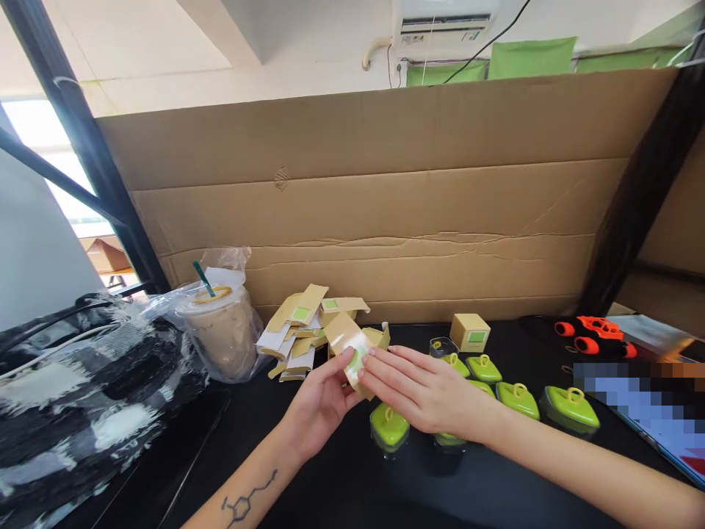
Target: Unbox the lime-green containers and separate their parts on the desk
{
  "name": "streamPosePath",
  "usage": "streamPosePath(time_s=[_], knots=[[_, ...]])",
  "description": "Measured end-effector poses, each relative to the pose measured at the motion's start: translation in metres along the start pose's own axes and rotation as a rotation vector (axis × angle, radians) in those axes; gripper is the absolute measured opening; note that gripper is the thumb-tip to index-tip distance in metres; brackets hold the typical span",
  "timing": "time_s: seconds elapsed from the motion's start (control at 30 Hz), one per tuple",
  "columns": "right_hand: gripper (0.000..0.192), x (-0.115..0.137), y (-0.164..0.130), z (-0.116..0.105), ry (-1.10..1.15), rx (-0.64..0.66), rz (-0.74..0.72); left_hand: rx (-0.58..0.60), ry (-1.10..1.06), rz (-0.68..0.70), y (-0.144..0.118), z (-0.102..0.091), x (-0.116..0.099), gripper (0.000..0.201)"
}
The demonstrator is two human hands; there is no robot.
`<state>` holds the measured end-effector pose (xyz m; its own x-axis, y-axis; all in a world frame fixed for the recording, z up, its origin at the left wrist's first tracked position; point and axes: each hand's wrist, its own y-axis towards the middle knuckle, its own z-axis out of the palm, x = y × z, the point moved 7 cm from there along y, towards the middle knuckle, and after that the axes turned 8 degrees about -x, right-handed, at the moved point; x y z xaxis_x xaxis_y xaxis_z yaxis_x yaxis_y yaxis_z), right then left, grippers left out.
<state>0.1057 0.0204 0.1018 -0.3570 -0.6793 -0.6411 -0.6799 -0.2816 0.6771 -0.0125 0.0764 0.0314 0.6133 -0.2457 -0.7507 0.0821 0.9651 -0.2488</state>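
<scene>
Pinching a small tan carton (342, 332) by its lower edge, the left hand (320, 413) holds it above a black table (330, 488), before a heap of flattened boxes (300, 323). The right hand (424, 387) lays straight fingers across it; with that thumb hidden, any grip cannot be told. The carton's long axis slants, upper end up and left, lower end toward a green-lidded container (390, 427).
</scene>
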Motion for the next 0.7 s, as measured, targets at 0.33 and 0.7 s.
streamPosePath(time_s=[0.33, 0.7], knots=[[0.026, 0.025, -0.006, -0.021, 0.104, -0.105, -0.241, 0.021, -0.04, 0.007, -0.005, 0.004, 0.005, 0.02], [0.017, -0.085, -0.054, -0.028, 0.069, 0.242, 0.298, -0.152, 0.549, 0.287, -0.026, -0.033, -0.05, 0.056]])
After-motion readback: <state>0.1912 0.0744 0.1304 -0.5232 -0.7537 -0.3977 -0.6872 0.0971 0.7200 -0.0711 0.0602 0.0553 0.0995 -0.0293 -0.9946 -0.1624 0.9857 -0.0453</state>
